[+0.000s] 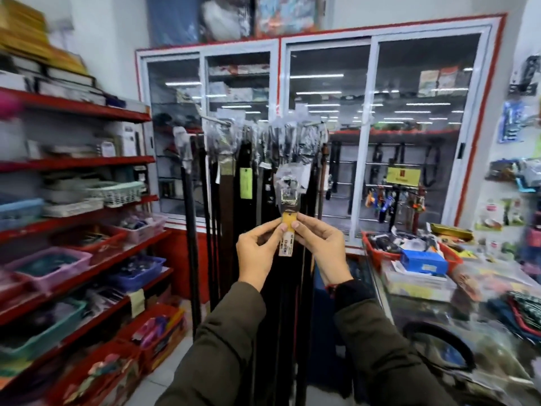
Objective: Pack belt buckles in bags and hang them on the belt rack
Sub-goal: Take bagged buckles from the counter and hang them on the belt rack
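I hold one belt upright in front of the belt rack (263,124). Its metal buckle (288,190) sits inside a clear plastic bag (292,174) just above my fingers. My left hand (257,250) and my right hand (319,247) pinch the belt from both sides just below the bag, at a yellow-brown price tag (288,235) that hangs down between them. The black strap (288,288) drops straight down behind my wrists. Several dark belts with bagged buckles hang on the rack behind.
Red shelves (87,162) with plastic baskets fill the left side. A glass-door cabinet (322,127) stands behind the rack. A glass counter (439,303) with a red basket (377,253) and a blue box (424,260) stands at the right.
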A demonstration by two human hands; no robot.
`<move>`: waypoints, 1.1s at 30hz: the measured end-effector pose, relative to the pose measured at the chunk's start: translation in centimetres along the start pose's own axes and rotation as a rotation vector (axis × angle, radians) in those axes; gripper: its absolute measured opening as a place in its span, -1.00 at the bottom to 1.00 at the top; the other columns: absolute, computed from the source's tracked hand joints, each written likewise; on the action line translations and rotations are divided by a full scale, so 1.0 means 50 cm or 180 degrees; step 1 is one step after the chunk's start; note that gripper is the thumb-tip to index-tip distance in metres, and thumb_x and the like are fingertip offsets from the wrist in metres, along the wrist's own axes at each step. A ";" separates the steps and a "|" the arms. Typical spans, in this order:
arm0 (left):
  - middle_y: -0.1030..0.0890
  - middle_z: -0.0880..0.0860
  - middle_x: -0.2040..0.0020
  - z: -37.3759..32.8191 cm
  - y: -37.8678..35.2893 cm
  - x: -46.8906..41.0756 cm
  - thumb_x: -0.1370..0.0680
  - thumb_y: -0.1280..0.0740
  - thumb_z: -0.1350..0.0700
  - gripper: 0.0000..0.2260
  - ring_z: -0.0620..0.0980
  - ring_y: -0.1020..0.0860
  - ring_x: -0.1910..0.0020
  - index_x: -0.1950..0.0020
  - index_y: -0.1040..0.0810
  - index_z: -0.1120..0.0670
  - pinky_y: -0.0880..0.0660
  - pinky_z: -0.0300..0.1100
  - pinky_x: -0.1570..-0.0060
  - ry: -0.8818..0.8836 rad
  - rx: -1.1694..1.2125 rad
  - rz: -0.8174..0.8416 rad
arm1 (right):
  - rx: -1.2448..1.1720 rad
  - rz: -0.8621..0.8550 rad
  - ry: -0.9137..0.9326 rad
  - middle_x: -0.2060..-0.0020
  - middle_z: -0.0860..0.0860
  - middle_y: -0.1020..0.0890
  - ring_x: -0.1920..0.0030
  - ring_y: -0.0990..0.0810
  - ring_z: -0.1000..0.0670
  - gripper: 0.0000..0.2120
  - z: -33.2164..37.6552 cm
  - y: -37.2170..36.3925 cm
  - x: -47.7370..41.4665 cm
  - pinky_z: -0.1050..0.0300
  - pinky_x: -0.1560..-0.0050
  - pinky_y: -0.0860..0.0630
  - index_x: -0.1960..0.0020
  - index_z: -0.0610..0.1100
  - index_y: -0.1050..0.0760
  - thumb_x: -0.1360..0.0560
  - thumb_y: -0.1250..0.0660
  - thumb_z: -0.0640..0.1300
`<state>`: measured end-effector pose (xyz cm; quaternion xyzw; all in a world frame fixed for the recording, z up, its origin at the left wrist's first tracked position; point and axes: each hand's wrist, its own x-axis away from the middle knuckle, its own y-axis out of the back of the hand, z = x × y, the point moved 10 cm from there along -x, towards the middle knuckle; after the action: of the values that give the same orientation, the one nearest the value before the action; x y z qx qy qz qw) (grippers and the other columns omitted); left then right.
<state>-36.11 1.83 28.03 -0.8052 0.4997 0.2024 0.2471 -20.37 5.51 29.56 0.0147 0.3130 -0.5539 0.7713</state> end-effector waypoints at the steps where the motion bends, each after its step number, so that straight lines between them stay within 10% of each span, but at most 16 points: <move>1: -0.77 0.04 -0.02 -0.019 0.025 -0.011 -0.51 -0.51 0.13 -0.80 -0.03 -0.72 -0.07 -0.12 -0.74 0.11 -0.63 -0.08 -0.15 -0.0032 0.0032 -0.0064 | -0.0033 0.0069 0.0007 0.08 -0.03 -0.78 0.01 -0.75 0.03 -0.83 0.005 -0.033 -0.008 0.25 0.04 -0.65 -0.04 -0.12 -0.68 -0.49 -0.43 -0.31; 16: -0.75 0.13 0.00 -0.278 0.235 -0.155 -0.54 -0.47 0.18 -0.80 -0.06 -0.72 0.13 -0.15 -0.70 0.19 -0.65 -0.29 0.19 -0.0113 0.0466 -0.0401 | 0.0162 0.0362 0.0255 -0.07 -0.33 -0.68 0.01 -0.68 -0.12 -0.71 0.152 -0.380 -0.101 0.16 0.11 -0.67 -0.21 -0.38 -0.58 -0.51 -0.40 -0.33; 28: -0.74 0.13 0.07 -0.263 0.245 -0.200 -0.54 -0.47 0.17 -0.77 -0.07 -0.68 0.22 -0.17 -0.69 0.22 -0.62 -0.35 0.30 0.0323 0.0473 -0.0381 | 0.0236 -0.0025 -0.0019 0.23 -0.09 -0.70 0.38 -0.68 0.15 -0.75 0.116 -0.385 -0.146 0.32 0.37 -0.59 -0.15 -0.33 -0.63 -0.48 -0.44 -0.29; 33: -0.74 0.12 0.13 -0.223 0.243 -0.212 -0.53 -0.48 0.16 -0.76 -0.12 -0.68 0.34 -0.17 -0.69 0.22 -0.59 -0.34 0.37 0.0524 0.0401 -0.0392 | 0.0487 -0.0099 -0.0133 0.12 -0.20 -0.74 0.17 -0.74 -0.07 -0.87 0.082 -0.367 -0.169 0.08 0.16 -0.68 -0.02 -0.25 -0.66 -0.48 -0.46 -0.27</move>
<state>-50.65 -1.99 40.61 -0.8312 0.4796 0.0882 0.2672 -35.93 4.02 43.03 0.0572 0.2539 -0.5883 0.7657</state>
